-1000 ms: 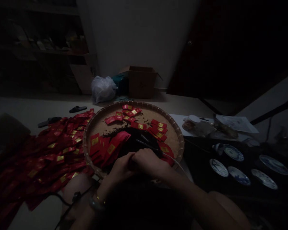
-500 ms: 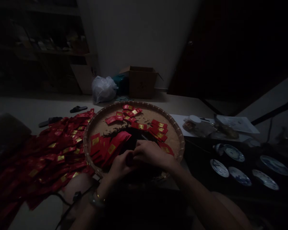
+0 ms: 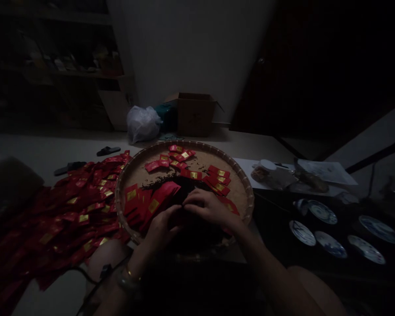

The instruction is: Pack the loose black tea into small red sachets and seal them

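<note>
Both my hands are over the near part of a round woven bamboo tray. My left hand has its fingers bent, thumb toward the fingertips. My right hand curls opposite it, fingertips almost meeting the left ones. Whatever they pinch is lost in the dark. Beneath and beyond them lies a heap of dark shredded leaves, which looks like loose tea. Flat red packets with gold labels are stacked beside my left hand. Small plump red packets lie at the tray's far side, and more red packets beyond my right hand.
A large pile of red packets covers the floor at left, near dark slippers. Behind the tray stand a white plastic bag and an open cardboard box. At right are a lidded jar and several blue-and-white plates.
My hands have come slightly apart from being pressed together. The right fingers have spread a little, and a thin shiny edge beside them no longer shows. The packets look unmoved.
</note>
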Tool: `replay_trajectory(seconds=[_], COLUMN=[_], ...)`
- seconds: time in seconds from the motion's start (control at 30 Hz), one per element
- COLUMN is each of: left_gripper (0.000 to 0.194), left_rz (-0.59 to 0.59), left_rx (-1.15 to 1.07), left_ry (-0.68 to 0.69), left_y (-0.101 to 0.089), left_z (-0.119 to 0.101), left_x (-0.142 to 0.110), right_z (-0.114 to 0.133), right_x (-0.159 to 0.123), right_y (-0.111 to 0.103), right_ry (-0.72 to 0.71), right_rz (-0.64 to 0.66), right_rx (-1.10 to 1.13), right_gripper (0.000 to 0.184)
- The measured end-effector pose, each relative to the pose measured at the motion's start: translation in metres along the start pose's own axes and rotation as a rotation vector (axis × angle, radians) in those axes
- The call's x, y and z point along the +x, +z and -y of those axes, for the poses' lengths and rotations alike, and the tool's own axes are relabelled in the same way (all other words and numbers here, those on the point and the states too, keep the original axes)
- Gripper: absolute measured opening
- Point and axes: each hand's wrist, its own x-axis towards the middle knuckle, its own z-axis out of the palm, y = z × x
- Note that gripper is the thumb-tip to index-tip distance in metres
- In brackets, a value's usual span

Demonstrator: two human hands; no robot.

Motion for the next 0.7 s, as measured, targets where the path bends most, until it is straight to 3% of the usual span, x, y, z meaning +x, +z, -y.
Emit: replay_trajectory(seconds=[0.13, 0.37, 0.57, 0.7], left_gripper=[0.021, 0.004, 0.007, 0.008], left_rz=[0.037, 0.189, 0.207, 0.174], left_rx=[0.137, 0.406, 0.346, 0.196], left_ry=[0.077, 0.279, 0.312, 0.256], left_y=[-0.010, -0.032, -0.033, -0.031], left_z=[-0.007, -0.031, -0.037, -0.035], left_x=[0.004, 0.019, 0.022, 0.021], right_z=[-0.002, 0.010, 0.012, 0.001], right_x=[-0.011, -0.002, -0.004, -0.005], right_y=[0.007, 0.009, 0.009, 0.014], right_ry=[0.013, 0.109, 0.045, 0.005], right_rz=[0.202, 0.410, 0.268, 0.277], right_rx=[-0.195, -0.527, -0.552, -0.406], right_gripper=[0.018, 0.016, 0.015, 0.012])
